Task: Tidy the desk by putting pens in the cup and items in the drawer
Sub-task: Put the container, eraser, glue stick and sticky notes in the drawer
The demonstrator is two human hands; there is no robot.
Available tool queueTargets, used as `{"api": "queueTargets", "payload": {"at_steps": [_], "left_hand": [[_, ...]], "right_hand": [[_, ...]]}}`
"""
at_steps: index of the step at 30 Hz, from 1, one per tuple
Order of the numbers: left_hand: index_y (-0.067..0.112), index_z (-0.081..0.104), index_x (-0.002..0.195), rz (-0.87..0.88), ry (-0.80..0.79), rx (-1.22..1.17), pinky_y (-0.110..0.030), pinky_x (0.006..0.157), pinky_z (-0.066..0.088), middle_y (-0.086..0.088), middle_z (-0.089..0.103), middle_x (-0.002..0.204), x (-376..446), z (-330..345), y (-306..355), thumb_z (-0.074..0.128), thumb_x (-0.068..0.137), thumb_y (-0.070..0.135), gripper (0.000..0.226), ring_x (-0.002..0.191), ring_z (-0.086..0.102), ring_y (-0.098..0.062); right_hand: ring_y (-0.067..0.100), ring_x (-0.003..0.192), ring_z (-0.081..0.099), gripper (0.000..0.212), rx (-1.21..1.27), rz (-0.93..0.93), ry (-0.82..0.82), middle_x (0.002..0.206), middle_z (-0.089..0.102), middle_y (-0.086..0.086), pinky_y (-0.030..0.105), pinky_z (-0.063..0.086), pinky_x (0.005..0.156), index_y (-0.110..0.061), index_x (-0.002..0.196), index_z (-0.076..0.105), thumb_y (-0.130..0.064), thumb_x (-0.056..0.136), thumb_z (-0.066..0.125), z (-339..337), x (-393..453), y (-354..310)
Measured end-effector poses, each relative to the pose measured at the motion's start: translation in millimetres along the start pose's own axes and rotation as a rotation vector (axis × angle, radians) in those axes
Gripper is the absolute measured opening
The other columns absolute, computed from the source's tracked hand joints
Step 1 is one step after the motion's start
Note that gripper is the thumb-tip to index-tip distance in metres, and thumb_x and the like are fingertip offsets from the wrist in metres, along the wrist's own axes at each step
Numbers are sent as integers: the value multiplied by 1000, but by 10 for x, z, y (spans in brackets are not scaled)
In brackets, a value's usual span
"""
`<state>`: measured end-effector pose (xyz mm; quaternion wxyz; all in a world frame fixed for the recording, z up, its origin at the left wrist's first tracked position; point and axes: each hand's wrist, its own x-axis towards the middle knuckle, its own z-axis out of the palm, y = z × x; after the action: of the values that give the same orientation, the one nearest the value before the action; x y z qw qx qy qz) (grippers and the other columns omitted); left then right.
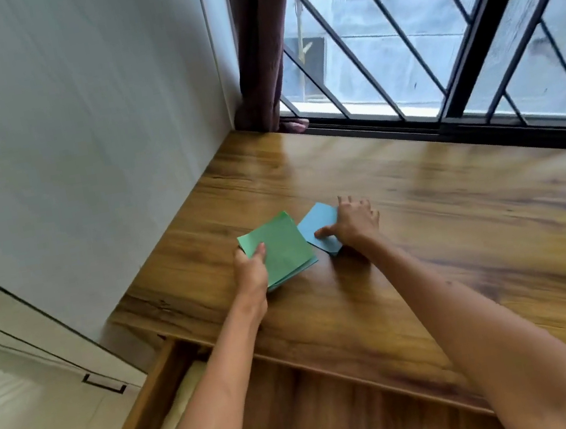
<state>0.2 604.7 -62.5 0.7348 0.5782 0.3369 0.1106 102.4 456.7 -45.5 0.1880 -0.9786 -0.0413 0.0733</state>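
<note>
Wooden desk (426, 227) fills the corner between a white wall (73, 137) on the left and a barred window (429, 21) at the back; its surface to the right of the hands is bare wood. At the near left edge a drawer (150, 416) stands pulled out under the left arm. The left hand (252, 272) holds a stack of green paper squares (279, 248), thumb on top and fingers curled under its left edge. The right hand (352, 221) lies on a blue paper square (319, 228), thumb pressing it and fingers spread loosely over its right side. Both papers are just beside each other, far from the window edge.
</note>
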Motion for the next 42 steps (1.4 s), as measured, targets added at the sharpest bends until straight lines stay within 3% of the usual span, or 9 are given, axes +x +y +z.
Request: {"api": "queueTargets", "payload": {"at_steps": [10,14,17,24,26,28,32,38,42], "left_hand": [[7,40,129,58,-37,106,-28,68,51,-9,59,111,30,-42,29,45,100,13,30,87,60,-18],[9,40,126,74,-31,126,-20,62,50,-5,56,107,-28,-24,49,42,101,12,26,85,59,-16],[12,41,114,84,-33,117,-16,53,48,-7,56,104,-83,50,60,42,100,11,14,73,57,-9],[7,45,120,79,-59,1,-24,54,47,-5,59,93,-301,218,121,36,103,25,26,72,58,-13],[10,44,115,84,-70,-24,-19,47,48,-3,58,87,-365,223,124,36,103,28,23,68,57,-11],[8,43,116,90,-78,-28,-15,43,47,-1,57,86,-431,230,102,41,102,26,23,68,57,-11],[-1,43,124,121,-114,-6,-18,52,51,-10,61,101,-556,213,61,51,97,16,32,76,61,-13],[1,45,122,220,-145,-33,-22,65,55,-7,61,102,-731,42,68,52,96,12,29,86,62,-17],[14,51,116,257,-193,-38,-15,60,53,2,62,96,-757,-225,49,55,95,15,21,82,61,-10]], "right_hand": [[33,114,52,53,285,363,-39,121,58,14,40,44,90,-11,117,57,-36,74,78,-27,48,-34],[27,89,65,26,963,382,105,112,66,17,38,56,81,-2,114,61,-15,92,59,-145,-60,25],[29,85,64,17,1366,314,11,100,65,17,47,55,85,1,108,59,-6,93,56,-204,-301,-97],[8,68,56,15,958,148,132,88,63,0,5,40,44,-10,103,66,-16,92,59,29,-731,-226],[11,71,59,18,936,156,187,90,65,1,8,45,48,-10,104,68,-20,92,58,105,-799,-255],[20,86,64,25,915,182,242,99,67,4,29,57,71,-14,107,69,-28,90,58,180,-879,-322],[30,122,39,37,727,262,264,125,48,9,46,35,104,-15,126,57,-32,93,53,161,-1014,-401],[32,117,54,52,804,214,74,127,57,13,50,43,100,-10,130,46,-47,93,48,126,-1140,-434],[30,101,64,23,911,44,-49,109,68,15,47,51,91,-7,108,61,-25,94,56,47,-1235,-378]]}}
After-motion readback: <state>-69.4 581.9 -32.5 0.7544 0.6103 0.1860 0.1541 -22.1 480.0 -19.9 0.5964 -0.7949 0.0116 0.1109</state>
